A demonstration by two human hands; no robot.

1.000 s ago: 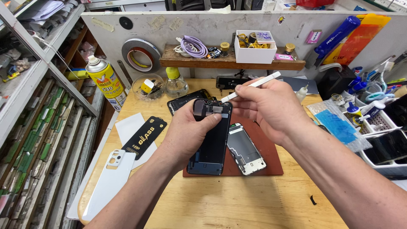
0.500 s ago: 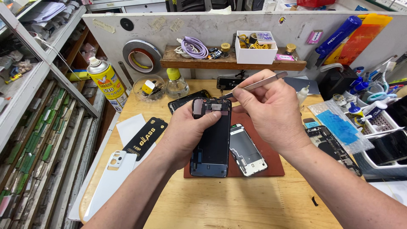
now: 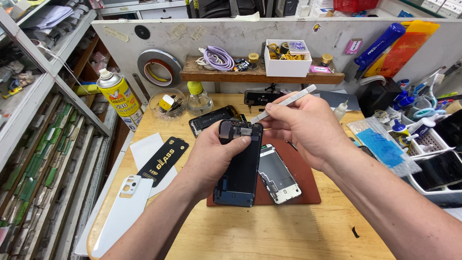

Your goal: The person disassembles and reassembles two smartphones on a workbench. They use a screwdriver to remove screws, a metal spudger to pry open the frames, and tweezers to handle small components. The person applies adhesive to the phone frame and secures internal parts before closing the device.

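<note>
Gripping a dark phone screen assembly (image 3: 239,166) upright above the red mat (image 3: 308,185), the left hand (image 3: 211,159) steadies it while the right hand (image 3: 308,127) pinches a white pry tool (image 3: 284,103) at its top edge.

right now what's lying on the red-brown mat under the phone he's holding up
On the red-brown mat lies an opened phone frame, beside the dark phone panel that the left hand holds. That panel and hand cover the mat's left part.

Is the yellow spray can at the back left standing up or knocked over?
Upright: the yellow spray can stands on its base beside the wooden table, white nozzle at the top.
</note>
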